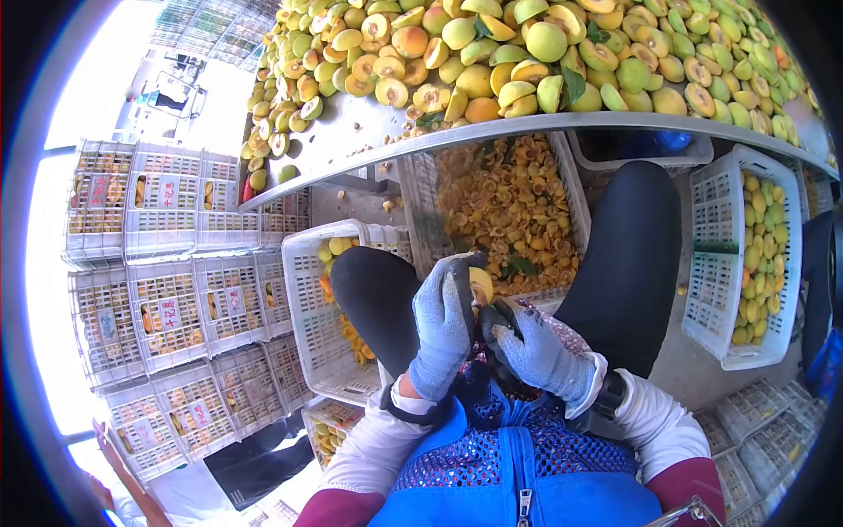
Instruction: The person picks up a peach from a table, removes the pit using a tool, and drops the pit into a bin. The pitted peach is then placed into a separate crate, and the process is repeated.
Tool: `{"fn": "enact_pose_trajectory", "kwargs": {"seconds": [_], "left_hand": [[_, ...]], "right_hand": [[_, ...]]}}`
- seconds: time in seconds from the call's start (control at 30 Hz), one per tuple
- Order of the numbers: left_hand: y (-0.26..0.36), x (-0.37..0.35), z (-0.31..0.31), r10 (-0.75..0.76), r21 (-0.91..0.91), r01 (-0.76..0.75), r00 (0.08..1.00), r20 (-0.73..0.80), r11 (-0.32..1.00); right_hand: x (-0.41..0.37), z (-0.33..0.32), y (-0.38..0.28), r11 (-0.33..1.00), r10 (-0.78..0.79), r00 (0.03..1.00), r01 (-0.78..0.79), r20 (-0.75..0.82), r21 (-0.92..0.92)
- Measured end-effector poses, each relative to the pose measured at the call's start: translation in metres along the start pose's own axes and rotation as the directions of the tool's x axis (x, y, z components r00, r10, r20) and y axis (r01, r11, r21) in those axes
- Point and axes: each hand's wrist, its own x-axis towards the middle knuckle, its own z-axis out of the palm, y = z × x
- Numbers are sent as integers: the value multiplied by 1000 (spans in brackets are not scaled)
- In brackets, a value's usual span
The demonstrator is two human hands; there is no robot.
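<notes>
My left hand (442, 329), in a light blue-grey knit glove with dark fingertips, is closed around a yellow apricot half (480, 285) in front of my lap. Close beside it on the right, my right hand (546, 356) wears the same kind of glove. Its dark-tipped fingers are pressed together right at the fruit, and I cannot tell what they hold. Below and beyond both hands, between my knees, a crate (572, 180) holds a heap of orange-yellow fruit scraps and a few leaves.
A metal-edged table (342, 145) heaped with halved apricots (544, 42) spans the far side. White crates of fruit stand to my left (299, 299) and right (707, 263). Stacked crates (167, 255) rise at far left. A person's arm (123, 465) shows at lower left.
</notes>
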Motion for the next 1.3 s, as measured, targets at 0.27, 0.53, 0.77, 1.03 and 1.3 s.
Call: {"fn": "enact_pose_trajectory", "kwargs": {"seconds": [0.27, 0.53, 0.77, 1.03, 1.3], "left_hand": [[1, 13, -12, 189, 377, -297, 936, 298, 877], [-16, 2, 5, 92, 221, -102, 994, 55, 970], [-20, 2, -5, -18, 227, -17, 988, 151, 974], [-17, -5, 1, 7, 40, -13, 990, 143, 999], [-7, -1, -7, -178, -146, 209, 964, 199, 967]], "right_hand": [[4, -5, 10, 934, 169, 960, -228, 222, 274], [8, -12, -4, 876, 318, 924, -372, 215, 306], [8, -10, 9, 975, 185, 957, -207, 225, 80], [2, -5, 15, 807, 322, 908, -411, 266, 424], [12, -22, -16, 972, 75, 974, -24, 212, -234]]}}
